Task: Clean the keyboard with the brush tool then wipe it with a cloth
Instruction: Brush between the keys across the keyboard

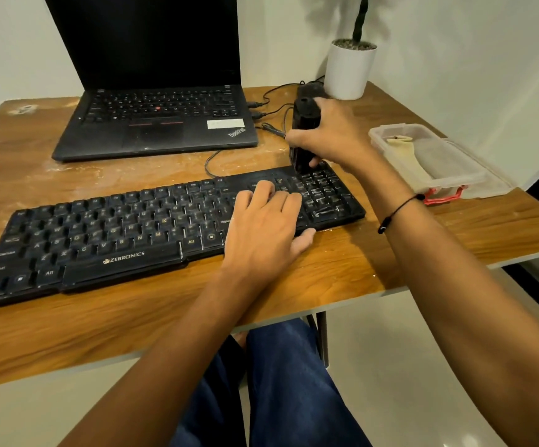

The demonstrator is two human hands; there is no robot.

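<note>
The right hand (332, 133) grips the brush (305, 137), its tip on the keyboard (100, 240) just below the fingers. The left hand (261, 227) lies flat, fingers straight, on keys.

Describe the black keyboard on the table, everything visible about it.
The keyboard is a black, full-size plastic board marked ZEBRONICS, dusty with pale streaks between keys. It lies flat on the wooden table, angled, in front of the laptop, its cable running back from the rear edge. The left hand rests flat on its right-centre keys; the right hand holds a black brush tool upright at the numpad's far corner.
</note>
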